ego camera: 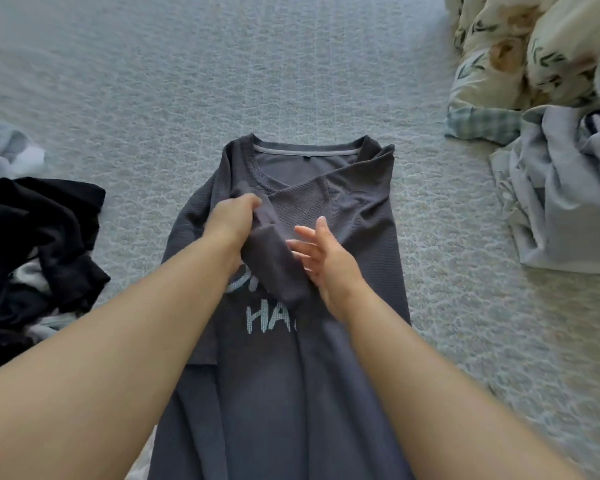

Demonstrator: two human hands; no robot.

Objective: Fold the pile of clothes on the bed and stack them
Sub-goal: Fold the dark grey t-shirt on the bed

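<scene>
A dark grey long-sleeved shirt (284, 368) with pale lettering lies face up on the bed, collar away from me. Its right sleeve (329, 199) is folded across the chest. My left hand (232, 220) grips the sleeve's fabric near the middle of the chest. The cuff end hangs down between my two hands. My right hand (326, 261) is beside it with fingers spread and straight, touching the sleeve. The shirt's left side is folded in along the body.
A heap of black clothes (35, 244) lies at the left with a pale garment (11, 150) behind it. Pale blue-grey clothes (561, 199) are piled at the right, below a floral quilt (520, 57). The bedcover (222, 71) is pale and textured.
</scene>
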